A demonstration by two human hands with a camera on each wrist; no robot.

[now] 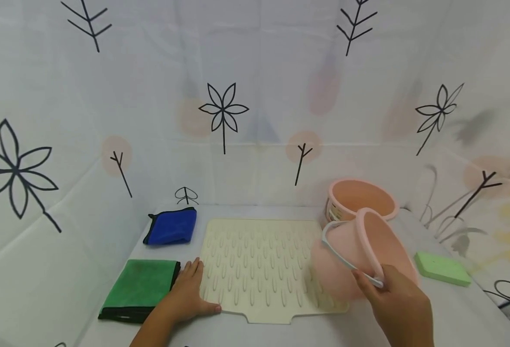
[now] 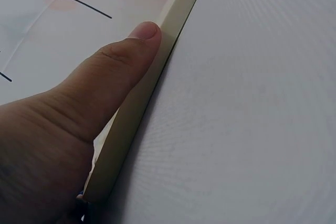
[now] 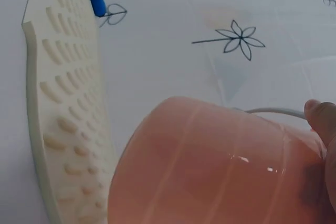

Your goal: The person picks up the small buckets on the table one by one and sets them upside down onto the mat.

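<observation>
A cream washboard (image 1: 259,270) with rows of raised ridges lies flat on the white-covered table. My left hand (image 1: 185,294) rests at its near left corner, fingers extended along the left side and thumb along the front edge; the left wrist view shows the thumb (image 2: 123,59) against that edge. With my right hand (image 1: 399,301) I grip a pink bucket (image 1: 337,270) by its rim, thumb by the pale handle (image 1: 346,260). The bucket is tilted, mouth facing right and base overlapping the board's right side. Its wall (image 3: 210,166) fills much of the right wrist view.
Another pink bucket (image 1: 331,197) stands upright at the back right. To the right lies a light green sponge block (image 1: 443,268). On the left are a folded green cloth (image 1: 144,284) with black trim and a folded blue cloth (image 1: 172,226). Patterned white sheeting (image 1: 259,96) hangs behind.
</observation>
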